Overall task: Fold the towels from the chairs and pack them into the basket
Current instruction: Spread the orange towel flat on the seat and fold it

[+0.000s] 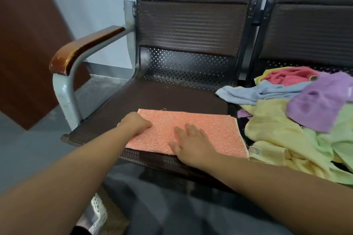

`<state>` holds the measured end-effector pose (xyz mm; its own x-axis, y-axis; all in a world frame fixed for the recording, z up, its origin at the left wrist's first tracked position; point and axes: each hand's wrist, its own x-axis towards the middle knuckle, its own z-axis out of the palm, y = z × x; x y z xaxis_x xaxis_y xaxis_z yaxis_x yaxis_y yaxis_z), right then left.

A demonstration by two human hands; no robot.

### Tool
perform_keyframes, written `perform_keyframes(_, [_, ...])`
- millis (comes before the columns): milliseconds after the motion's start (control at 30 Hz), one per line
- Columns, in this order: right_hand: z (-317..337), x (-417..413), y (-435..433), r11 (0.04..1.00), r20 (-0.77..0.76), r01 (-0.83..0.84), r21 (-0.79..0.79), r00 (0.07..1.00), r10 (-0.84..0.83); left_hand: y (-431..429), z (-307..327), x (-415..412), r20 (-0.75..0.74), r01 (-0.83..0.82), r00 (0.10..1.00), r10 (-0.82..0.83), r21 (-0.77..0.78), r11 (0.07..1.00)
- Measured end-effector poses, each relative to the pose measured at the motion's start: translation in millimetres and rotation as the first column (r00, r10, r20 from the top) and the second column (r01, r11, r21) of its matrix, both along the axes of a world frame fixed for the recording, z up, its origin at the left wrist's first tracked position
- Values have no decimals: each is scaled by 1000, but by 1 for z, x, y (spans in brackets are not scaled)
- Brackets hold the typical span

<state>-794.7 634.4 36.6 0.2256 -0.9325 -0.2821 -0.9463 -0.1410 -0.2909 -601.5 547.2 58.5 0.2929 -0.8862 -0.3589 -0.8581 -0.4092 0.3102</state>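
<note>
Orange towel (206, 129) flat on seat (152, 97), centre frame: neat rectangle, nubby weave. Right hand (191, 144) flat on it, fingers spread. Left hand (136, 122) curled at left edge, grip unclear. Pile (277, 122) at right.

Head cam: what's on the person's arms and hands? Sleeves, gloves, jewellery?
Nothing worn that shows. The left hand and right hand are ungloved, with no rings, watch or bands visible. The left forearm and right forearm are uncovered right down to the frame edge; no sleeve comes into view.
</note>
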Motion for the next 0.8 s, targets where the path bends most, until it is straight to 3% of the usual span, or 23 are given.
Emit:
perform_keyframes(200, [-3,-18,3,996,-26,-87,16,996,87,20,21,6,-184,32,982,-34,-14,999])
perform_keyframes(467, [3,-3,5,989,39,-148,21,988,147,45,54,25,-128,155,974,-185,-219,963])
perform_keyframes(533, [6,10,7,987,100,-154,45,984,149,49,64,24,-138,168,968,-209,-265,950])
perform_keyframes(600, [17,20,7,988,262,-100,114,963,68,53,75,18,-162,168,961,-225,-308,936])
perform_keyframes(633, [23,23,5,984,391,-27,175,919,-44,55,79,13,-167,174,957,-239,-331,927])
perform_keyframes(667, [29,26,3,966,536,74,248,820,-200,57,82,7,-192,177,948,-253,-343,923])
perform_keyframes(700, [32,27,1,925,671,166,341,646,-363,59,82,2,-267,166,926,-265,-341,925])
perform_keyframes(733, [34,26,-1,861,759,217,459,409,-508,61,81,-4,-414,143,871,-265,-304,942])
perform_keyframes(767, [33,22,-6,792,772,239,561,194,-605,64,80,-10,-585,128,774,-242,-230,965])
perform_keyframes(800, [33,18,-9,740,750,245,626,70,-657,67,77,-13,-702,137,678,-219,-171,976])
